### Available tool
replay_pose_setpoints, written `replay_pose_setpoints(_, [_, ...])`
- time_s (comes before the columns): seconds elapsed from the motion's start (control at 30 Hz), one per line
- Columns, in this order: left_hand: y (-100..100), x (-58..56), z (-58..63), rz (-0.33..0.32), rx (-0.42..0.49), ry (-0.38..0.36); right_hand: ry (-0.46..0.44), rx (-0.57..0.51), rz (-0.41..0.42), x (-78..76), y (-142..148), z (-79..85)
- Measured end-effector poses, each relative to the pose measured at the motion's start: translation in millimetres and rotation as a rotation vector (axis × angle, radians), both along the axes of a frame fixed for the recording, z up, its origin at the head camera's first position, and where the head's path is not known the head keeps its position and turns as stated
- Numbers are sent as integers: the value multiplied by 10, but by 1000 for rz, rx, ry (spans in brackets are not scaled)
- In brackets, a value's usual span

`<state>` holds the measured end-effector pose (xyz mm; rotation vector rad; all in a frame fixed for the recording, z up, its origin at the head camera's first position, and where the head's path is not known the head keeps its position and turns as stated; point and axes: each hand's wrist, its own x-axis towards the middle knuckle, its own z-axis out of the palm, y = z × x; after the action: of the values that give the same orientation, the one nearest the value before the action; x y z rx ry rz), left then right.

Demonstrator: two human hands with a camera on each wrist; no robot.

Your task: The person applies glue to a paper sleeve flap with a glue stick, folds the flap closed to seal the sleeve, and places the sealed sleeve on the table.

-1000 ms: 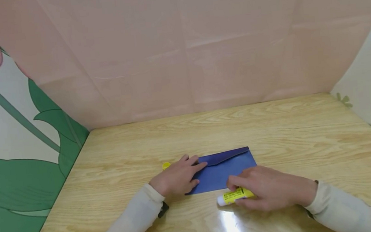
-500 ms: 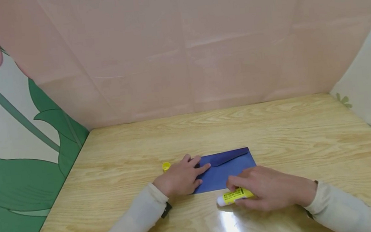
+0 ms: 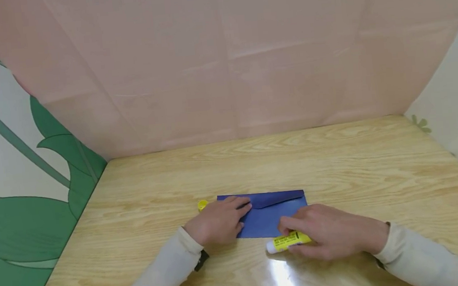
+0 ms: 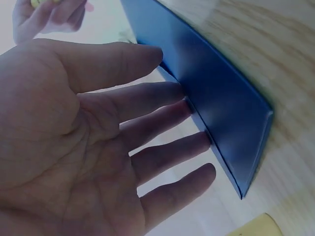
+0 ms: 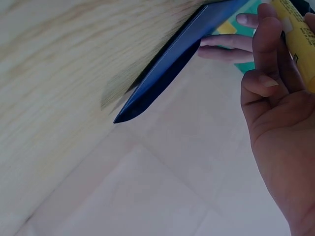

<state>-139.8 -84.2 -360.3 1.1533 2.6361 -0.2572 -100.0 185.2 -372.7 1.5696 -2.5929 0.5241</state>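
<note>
A blue envelope point(image 3: 260, 222) lies flat on the wooden table, its darker flap point(image 3: 276, 198) along the far side. My left hand point(image 3: 221, 221) rests on the envelope's left part, fingers outstretched on the flap and covering some of it. In the left wrist view the left hand's straight fingers point(image 4: 167, 137) touch the envelope's point(image 4: 221, 93) surface. My right hand point(image 3: 322, 232) grips a yellow glue stick point(image 3: 292, 240) with a white end, held nearly level at the envelope's near right edge. Up close in the right wrist view, the right hand's fingers point(image 5: 268, 54) curl round the glue stick point(image 5: 298, 39).
A small round yellow cap point(image 3: 203, 204) sits on the table point(image 3: 167, 180) just left of the envelope. Pink sheeting point(image 3: 222, 62) rises behind the table, and panels with printed plants point(image 3: 61, 144) stand at the sides.
The envelope has turned slightly, its far right corner coming down and left, so its far edge runs straighter across. The left hand shifted right, then back left. The right hand stays almost still.
</note>
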Motion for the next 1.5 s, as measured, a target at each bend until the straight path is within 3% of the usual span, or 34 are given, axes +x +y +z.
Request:
replay_pose_setpoints(0.23, [9, 56, 35, 68, -25, 23, -8, 13, -2, -6, -6, 6])
replay_pose_setpoints(0.43, [6, 34, 33, 150, -16, -11, -30, 17, -13, 4, 2, -5])
replay_pose_setpoints(0.6, [13, -3, -57, 129, 19, 23, -23, 9, -6, -1, -3, -11])
replay_pose_setpoints(0.8, [70, 38, -112, 109, -58, 110, 14, -4, 8, -7, -3, -14])
replay_pose_setpoints(1.03, [77, 57, -131, 129, -35, -35, 5, -1, 0, -4, 7, -31])
replay_pose_setpoints(1.2, [29, 11, -134, 102, -6, -88, -6, 9, -13, -8, -1, -31])
replay_pose_setpoints(1.3, [17, -10, -116, 122, 22, -136, -6, 4, -15, -8, -7, -32])
replay_pose_setpoints(1.4, [16, -27, -116, 130, 49, -147, 2, -6, -11, -7, -7, -34])
replay_pose_setpoints(1.5, [35, -38, -128, 116, 54, -114, 12, -9, -13, -4, -5, -39])
